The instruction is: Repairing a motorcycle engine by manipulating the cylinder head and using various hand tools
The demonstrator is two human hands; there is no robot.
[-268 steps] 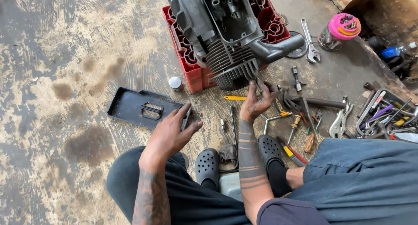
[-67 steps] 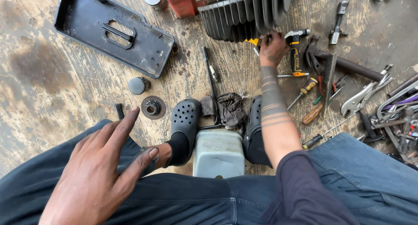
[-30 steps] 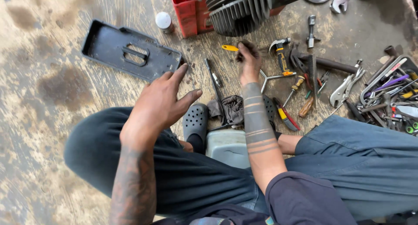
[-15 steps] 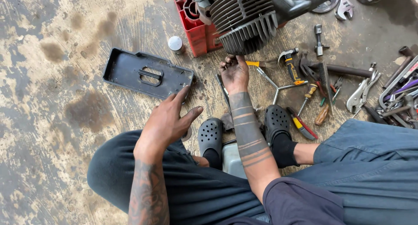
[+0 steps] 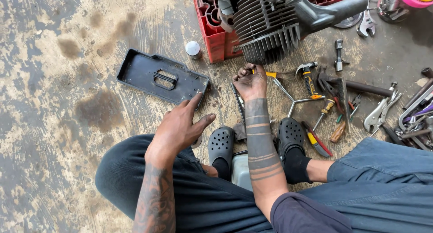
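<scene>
My right hand (image 5: 250, 82) reaches out to the floor just below the finned engine cylinder (image 5: 270, 25), its fingers curled on a yellow-handled tool (image 5: 271, 74) that lies pointing right. My left hand (image 5: 180, 124) hovers over my left knee with its fingers spread and nothing in it. Its fingertips come close to the corner of a black plastic cover (image 5: 162, 77) that lies hollow side up. The engine rests on a red crate (image 5: 212, 30).
Many tools lie at the right: a three-way wrench (image 5: 293, 100), a hammer (image 5: 309, 77), screwdrivers (image 5: 325, 110) and locking pliers (image 5: 379, 115). A white-capped jar (image 5: 193, 49) stands by the crate. My black clogs (image 5: 221, 145) flank a grey container (image 5: 241, 170). The floor is stained concrete.
My right hand has stayed by the yellow-handled tool and its fingers have curled tighter on it. My left hand has lifted off the cover's edge and drawn back over the knee.
</scene>
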